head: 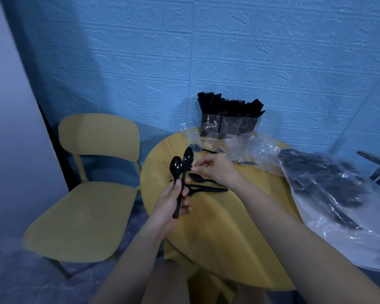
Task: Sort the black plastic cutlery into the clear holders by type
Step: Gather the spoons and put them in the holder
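Left hand [171,201] closed round the handles of two black spoons [180,172], thumb laid over the stems; bowls stand upright above the fist, one slightly higher than the other, both glossy; the hand sits over the near left edge of the round yellow table [217,227]. Right hand [215,170] just beside the spoon stems, fingers curled inward with thumb and forefinger tips drawn together at the stems; whether they actually pinch a stem cannot be told.

Loose cutlery [204,185] lies flat on the table directly beneath and between the two hands: at least one spoon and several dark handles, overlapping; exact types blurred. Clear holders [226,126] stand at the far edge of the table against the blue wall [206,51], three compartments side by side, each packed with upright black cutlery; types not distinguishable. Crumpled clear wrapping [250,148] lies in front of the holders; a clear plastic bag [329,187] holding more black cutlery rests to the right, overhanging the table onto a white surface. Yellow chair [92,194] stands to the left of the table.
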Available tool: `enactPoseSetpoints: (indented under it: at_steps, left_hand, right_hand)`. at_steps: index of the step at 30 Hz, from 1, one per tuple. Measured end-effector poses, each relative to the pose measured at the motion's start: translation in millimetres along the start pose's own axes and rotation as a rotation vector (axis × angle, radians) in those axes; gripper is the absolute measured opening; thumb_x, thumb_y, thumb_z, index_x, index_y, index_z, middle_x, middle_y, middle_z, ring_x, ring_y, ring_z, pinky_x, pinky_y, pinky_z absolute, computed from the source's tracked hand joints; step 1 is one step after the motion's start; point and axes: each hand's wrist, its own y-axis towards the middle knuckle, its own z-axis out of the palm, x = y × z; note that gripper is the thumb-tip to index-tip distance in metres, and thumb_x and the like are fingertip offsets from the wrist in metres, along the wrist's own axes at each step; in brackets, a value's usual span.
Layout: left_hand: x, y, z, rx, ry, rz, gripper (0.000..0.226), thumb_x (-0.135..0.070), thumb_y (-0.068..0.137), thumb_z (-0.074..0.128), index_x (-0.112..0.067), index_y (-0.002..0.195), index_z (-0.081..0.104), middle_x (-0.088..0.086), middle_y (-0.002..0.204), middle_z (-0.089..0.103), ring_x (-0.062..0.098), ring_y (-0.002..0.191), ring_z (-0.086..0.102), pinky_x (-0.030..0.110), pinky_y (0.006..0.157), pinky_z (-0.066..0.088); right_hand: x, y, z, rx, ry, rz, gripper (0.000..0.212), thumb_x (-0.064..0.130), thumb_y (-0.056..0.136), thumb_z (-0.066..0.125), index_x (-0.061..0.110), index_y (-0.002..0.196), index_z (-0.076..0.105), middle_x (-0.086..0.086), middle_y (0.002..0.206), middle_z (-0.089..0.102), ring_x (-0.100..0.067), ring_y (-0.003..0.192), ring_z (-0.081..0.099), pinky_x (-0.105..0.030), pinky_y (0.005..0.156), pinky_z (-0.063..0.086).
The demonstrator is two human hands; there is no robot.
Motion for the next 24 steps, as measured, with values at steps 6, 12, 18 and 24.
enactPoseSetpoints:
  at_steps: [6,12,18,24]
  left_hand:
    - [-3.1,0.9,-26.1,-0.065,-0.055,0.059,0.028,-0.030,0.102,0.035,-0.009,0.096,0.053,-0.002,0.061,0.040,0.004,0.038,0.029,0.017,0.037,0.030]
    - [-2.2,2.0,-30.2,-0.070,0.000,0.079,0.029,-0.031,0.102,0.035,-0.009,0.098,0.053,-0.001,0.055,0.044,0.006,0.038,0.031,0.018,0.038,0.033]
    - [-1.4,3.9,-27.6,-0.141,0.020,0.087,0.022,-0.026,0.102,0.038,-0.010,0.094,0.052,-0.001,0.062,0.045,0.005,0.043,0.038,0.018,0.040,0.036]
    - [0.2,10.0,-18.5,-0.220,0.094,0.069,0.025,-0.021,0.103,0.036,-0.011,0.085,0.049,0.003,0.070,0.051,0.012,0.058,0.047,0.026,0.056,0.041]
  right_hand:
    - [-28.4,-0.3,-2.2,0.242,-0.608,0.041,0.064,0.046,0.084,0.066,0.015,0.136,0.048,-0.007,0.134,0.049,-0.023,0.124,0.044,-0.032,0.096,0.041]
    - [-27.5,-8.6,1.0,0.330,-0.588,-0.052,0.063,0.052,0.084,0.062,0.020,0.136,0.049,-0.003,0.129,0.050,-0.020,0.121,0.043,-0.030,0.096,0.039]
    - [-25.7,-7.0,11.5,0.306,-0.580,-0.064,0.036,0.034,0.087,0.065,0.022,0.121,0.059,-0.001,0.113,0.061,-0.017,0.104,0.055,-0.035,0.088,0.049]
    - [-24.6,-13.4,9.5,0.151,-0.526,-0.020,0.028,0.031,0.091,0.062,0.019,0.116,0.066,0.002,0.108,0.068,-0.014,0.098,0.061,-0.029,0.082,0.051]
